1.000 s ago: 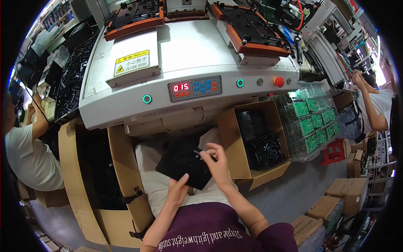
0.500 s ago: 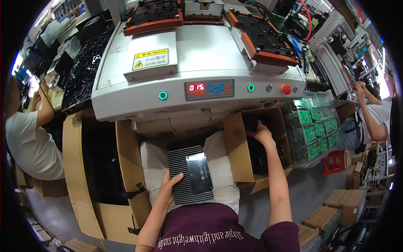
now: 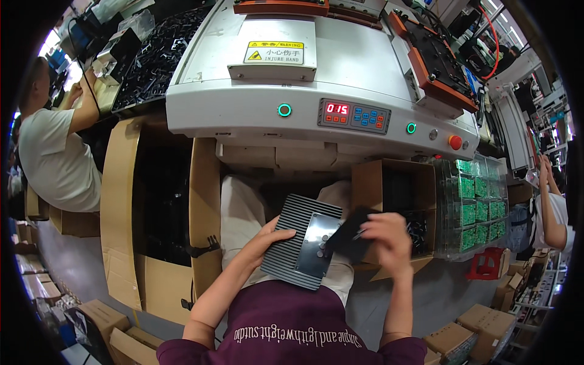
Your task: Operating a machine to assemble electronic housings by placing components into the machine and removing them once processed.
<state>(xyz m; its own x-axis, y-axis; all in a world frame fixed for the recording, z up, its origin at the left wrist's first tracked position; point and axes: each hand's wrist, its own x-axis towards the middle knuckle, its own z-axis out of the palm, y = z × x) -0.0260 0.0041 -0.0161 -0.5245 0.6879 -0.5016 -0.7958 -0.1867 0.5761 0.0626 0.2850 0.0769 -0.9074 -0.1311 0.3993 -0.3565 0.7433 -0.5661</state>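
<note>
So this one's shot from the left fisheye of a pair on the wearer's head, looking steeply down and forward, right way up. Shirt (image 3: 286, 313) is closest along the bottom, left hand (image 3: 260, 243) and right hand (image 3: 390, 242) sit mid-frame at close range, and the machine (image 3: 243, 118) is farther off up top. Super wide too: catches people either side, edges bow, corners go black.
</note>
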